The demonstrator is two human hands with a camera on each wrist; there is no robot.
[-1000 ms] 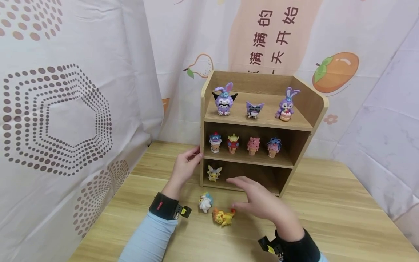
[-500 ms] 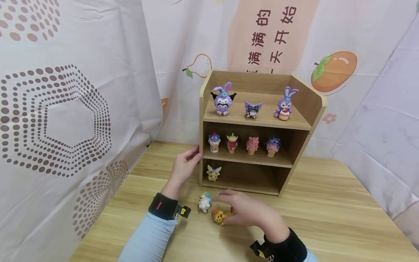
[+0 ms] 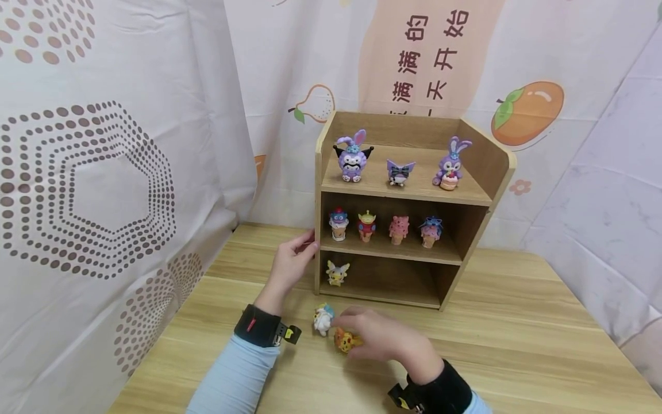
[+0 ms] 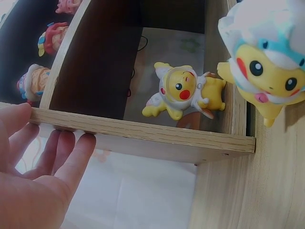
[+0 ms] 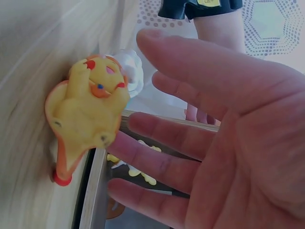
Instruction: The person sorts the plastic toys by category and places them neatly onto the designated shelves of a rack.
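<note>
My left hand (image 3: 292, 261) touches the left side panel of the small wooden shelf (image 3: 390, 298); its fingertips (image 4: 86, 140) are against the panel's outside and front edge. Over the table, my right hand (image 3: 380, 333) is spread around a yellow-and-orange toy figurine (image 5: 90, 105), with the fingers beside it and not closed round it. That figurine lies on its back, partly covered by the hand in the head view. Close by is a white-and-blue hooded Pikachu figurine (image 3: 323, 320), larger in the left wrist view. Another Pikachu figurine (image 4: 183, 90) stands on the bottom shelf, at its left end.
Several ice-cream-cone figurines (image 3: 399, 230) line the middle shelf. Purple figurines (image 3: 351, 164) stand on top. The shelf unit rests on a wood-grain table (image 3: 517, 333), with printed curtains (image 3: 207, 115) behind and to the left.
My right hand has moved left and down from in front of the bottom shelf to the yellow-and-orange figurine. The left hand has stayed at the side panel.
</note>
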